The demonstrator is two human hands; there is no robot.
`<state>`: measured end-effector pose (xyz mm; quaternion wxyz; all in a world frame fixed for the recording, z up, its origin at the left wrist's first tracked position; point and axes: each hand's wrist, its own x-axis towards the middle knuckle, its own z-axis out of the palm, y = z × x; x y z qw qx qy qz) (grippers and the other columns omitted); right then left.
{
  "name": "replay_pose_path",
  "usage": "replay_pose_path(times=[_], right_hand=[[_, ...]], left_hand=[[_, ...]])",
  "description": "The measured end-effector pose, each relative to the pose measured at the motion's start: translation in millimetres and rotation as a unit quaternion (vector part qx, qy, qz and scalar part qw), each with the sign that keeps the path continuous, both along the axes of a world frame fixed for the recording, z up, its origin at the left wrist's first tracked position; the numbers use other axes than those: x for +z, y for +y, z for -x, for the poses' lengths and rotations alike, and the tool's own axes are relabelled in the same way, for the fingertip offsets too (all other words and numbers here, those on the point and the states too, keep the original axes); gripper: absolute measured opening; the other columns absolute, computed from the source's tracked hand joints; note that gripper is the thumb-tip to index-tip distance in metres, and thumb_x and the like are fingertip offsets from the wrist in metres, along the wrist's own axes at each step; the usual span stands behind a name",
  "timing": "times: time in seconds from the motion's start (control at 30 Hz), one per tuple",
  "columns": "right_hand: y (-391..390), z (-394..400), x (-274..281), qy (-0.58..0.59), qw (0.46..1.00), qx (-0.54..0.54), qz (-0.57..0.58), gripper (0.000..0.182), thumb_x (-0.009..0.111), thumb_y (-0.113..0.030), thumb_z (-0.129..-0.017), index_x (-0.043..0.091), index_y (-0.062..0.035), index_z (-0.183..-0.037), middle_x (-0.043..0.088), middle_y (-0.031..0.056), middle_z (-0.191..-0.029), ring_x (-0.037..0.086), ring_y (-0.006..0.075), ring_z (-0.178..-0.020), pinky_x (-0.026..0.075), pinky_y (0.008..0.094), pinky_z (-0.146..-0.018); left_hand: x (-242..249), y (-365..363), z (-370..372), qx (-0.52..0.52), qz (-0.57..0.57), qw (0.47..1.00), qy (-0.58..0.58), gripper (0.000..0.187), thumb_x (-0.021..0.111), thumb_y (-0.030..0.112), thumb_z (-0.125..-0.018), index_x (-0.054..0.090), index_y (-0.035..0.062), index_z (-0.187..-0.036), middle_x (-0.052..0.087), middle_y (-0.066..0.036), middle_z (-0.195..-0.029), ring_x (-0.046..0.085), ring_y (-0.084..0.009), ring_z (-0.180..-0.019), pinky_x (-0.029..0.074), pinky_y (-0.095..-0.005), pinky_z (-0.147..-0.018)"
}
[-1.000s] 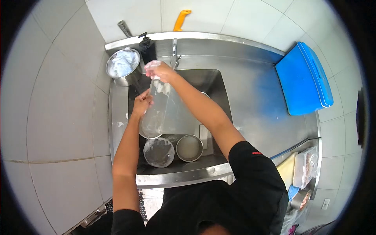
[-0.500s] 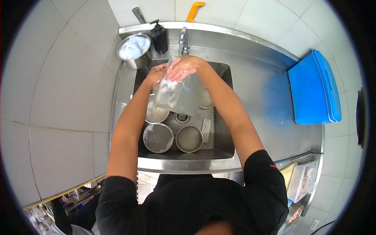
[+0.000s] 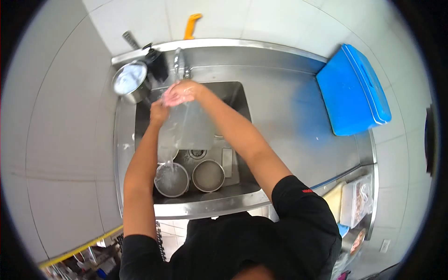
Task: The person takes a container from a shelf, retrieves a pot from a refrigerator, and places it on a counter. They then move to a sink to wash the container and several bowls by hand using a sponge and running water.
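Observation:
A clear plastic container (image 3: 191, 126) is tilted over the sink, under the faucet (image 3: 178, 63). My left hand (image 3: 159, 113) grips its far left edge. My right hand (image 3: 181, 92) lies at its far rim below the spout, wet, with fingers stretched out and slightly blurred. Water runs off the container's near left corner into a round metal pan (image 3: 171, 180). Beside that pan sits another round metal pan (image 3: 208, 176) with cloudy liquid in it. More round pans are partly hidden beneath the container.
A metal pot (image 3: 135, 93) with foamy contents and a black pump bottle (image 3: 157, 65) stand at the back left. On the steel counter (image 3: 280, 116) to the right is a blue cooler box (image 3: 352, 91). A yellow-handled tool (image 3: 191, 25) is at the back wall.
The view has shifted, so the sink sits further left. The container has tipped, and water now streams from its near left corner. Less foam shows on its side.

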<state>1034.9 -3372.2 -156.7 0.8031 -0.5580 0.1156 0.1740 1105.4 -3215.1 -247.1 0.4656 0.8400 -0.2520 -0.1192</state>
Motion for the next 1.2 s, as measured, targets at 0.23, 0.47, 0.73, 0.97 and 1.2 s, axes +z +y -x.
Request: replay_pose_path(times=[0.23,0.47,0.73,0.97,1.2], right_hand=[[-18,23,27,0.037,0.996,0.054,0.063,0.030,0.055,-0.014,-0.088,0.054,0.0076,-0.109,0.061,0.0234,-0.104,0.062,0.0340,-0.095,0.052,0.0424,-0.084],[-21,15,38,0.056,0.995,-0.036,0.072,0.026,0.062,-0.015,-0.083,0.055,0.0036,-0.100,0.060,0.0183,-0.106,0.061,0.0331,-0.097,0.051,0.0437,-0.084],[-6,-12,19,0.091,0.987,-0.010,0.131,0.026,0.057,-0.012,-0.085,0.055,0.0041,-0.105,0.059,0.0216,-0.106,0.063,0.0313,-0.092,0.053,0.0418,-0.080],[12,24,24,0.141,0.985,0.079,0.064,0.026,0.055,-0.009,-0.087,0.052,0.0090,-0.105,0.060,0.0255,-0.102,0.063,0.0343,-0.095,0.054,0.0426,-0.082],[10,41,29,0.098,0.986,0.058,0.123,0.023,0.054,-0.009,-0.087,0.053,0.0052,-0.105,0.062,0.0240,-0.102,0.064,0.0314,-0.093,0.054,0.0397,-0.080]], left_hand=[[32,-12,0,-0.051,-0.009,0.996,-0.068,0.020,0.056,0.018,-0.084,0.063,0.0006,-0.089,0.061,-0.010,-0.065,0.052,-0.0110,-0.062,0.044,-0.0320,-0.058],[40,-36,8,-0.044,0.160,0.967,0.194,0.034,0.056,0.006,-0.084,0.056,-0.0020,-0.117,0.066,-0.009,-0.092,0.060,-0.0115,-0.075,0.048,-0.0254,-0.063],[28,-15,-10,-0.088,0.313,0.818,0.475,0.036,0.054,0.008,-0.090,0.048,0.0003,-0.124,0.060,-0.012,-0.110,0.062,-0.0193,-0.091,0.054,-0.0338,-0.077],[34,-33,-9,-0.042,0.232,0.891,0.389,0.036,0.055,0.017,-0.090,0.052,0.0026,-0.123,0.060,-0.010,-0.112,0.059,-0.0169,-0.097,0.050,-0.0310,-0.081],[51,-48,11,0.006,-0.076,0.997,-0.021,0.048,0.054,0.038,-0.085,0.059,-0.0053,-0.105,0.061,-0.026,-0.104,0.060,-0.0334,-0.099,0.046,-0.0388,-0.085]])
